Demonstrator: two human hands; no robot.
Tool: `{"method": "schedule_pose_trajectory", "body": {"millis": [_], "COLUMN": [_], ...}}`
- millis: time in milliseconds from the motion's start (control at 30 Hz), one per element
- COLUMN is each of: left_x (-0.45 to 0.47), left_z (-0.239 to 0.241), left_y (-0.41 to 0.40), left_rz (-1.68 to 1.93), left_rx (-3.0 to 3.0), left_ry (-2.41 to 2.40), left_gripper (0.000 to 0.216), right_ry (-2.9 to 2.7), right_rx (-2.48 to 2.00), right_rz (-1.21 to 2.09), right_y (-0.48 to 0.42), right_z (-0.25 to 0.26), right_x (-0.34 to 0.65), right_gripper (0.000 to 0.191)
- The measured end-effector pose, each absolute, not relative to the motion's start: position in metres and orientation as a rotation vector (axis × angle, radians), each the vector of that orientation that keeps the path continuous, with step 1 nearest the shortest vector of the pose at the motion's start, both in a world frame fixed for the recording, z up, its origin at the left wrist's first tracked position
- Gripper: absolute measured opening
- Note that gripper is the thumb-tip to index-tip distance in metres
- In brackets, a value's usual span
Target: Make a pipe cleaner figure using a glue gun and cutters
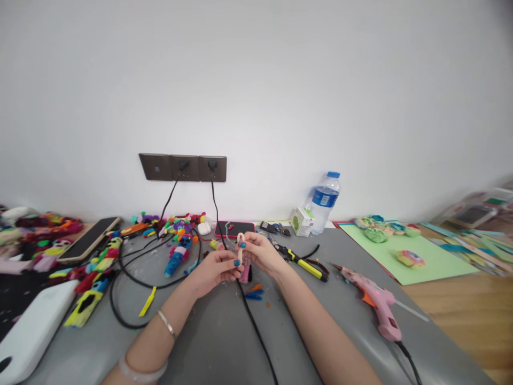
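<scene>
Both of my hands meet over the middle of the grey mat (pixel 216 342). My left hand (pixel 214 270) and my right hand (pixel 260 252) pinch a small pale craft piece (pixel 240 243) with a pink fuzzy part hanging below it. The fingers of both hands are closed on it, blue nails showing. A black cable (pixel 252 321) runs under the hands toward me. Small orange and blue scraps (pixel 254 291) lie just below the hands.
A pink glue gun (pixel 377 305) lies to the right, a yellow-handled tool (pixel 306 263) behind it. A water bottle (pixel 325 200) stands by the wall. Colourful fuzzy craft figures (pixel 178 251) crowd the left, with a phone (pixel 88 238) and a white device (pixel 32 331). Green paper (pixel 425 256) lies right.
</scene>
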State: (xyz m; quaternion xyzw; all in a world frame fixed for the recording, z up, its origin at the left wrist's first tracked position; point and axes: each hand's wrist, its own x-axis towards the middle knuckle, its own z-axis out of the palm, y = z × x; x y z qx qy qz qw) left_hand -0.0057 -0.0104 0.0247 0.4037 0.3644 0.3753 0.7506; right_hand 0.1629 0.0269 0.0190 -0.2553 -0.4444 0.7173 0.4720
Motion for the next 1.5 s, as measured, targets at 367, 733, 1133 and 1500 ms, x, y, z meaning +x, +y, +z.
{"method": "schedule_pose_trajectory", "body": {"millis": [367, 733, 1133, 1500], "left_x": [-0.007, -0.015, -0.021, -0.017], "left_z": [0.017, 0.024, 0.026, 0.015], "left_y": [-0.009, -0.010, -0.010, 0.006], "left_rz": [0.803, 0.679, 0.610, 0.976], "left_rx": [0.839, 0.903, 1.037, 1.128], "left_ry": [0.780, 0.744, 0.801, 1.057], "left_gripper": [0.029, 0.022, 0.021, 0.026], "right_ry": [-1.145, -1.155, -1.191, -1.685], "right_rx": [-0.616, -0.564, -0.595, -1.294], "right_rz": [1.746, 1.879, 1.903, 0.819], "right_y": [0.025, 0.023, 0.025, 0.028], "right_z": [0.019, 0.023, 0.016, 0.055], "right_x": [0.162, 0.167, 0.173, 0.217], "right_gripper": [0.035, 0.031, 0.027, 0.030]}}
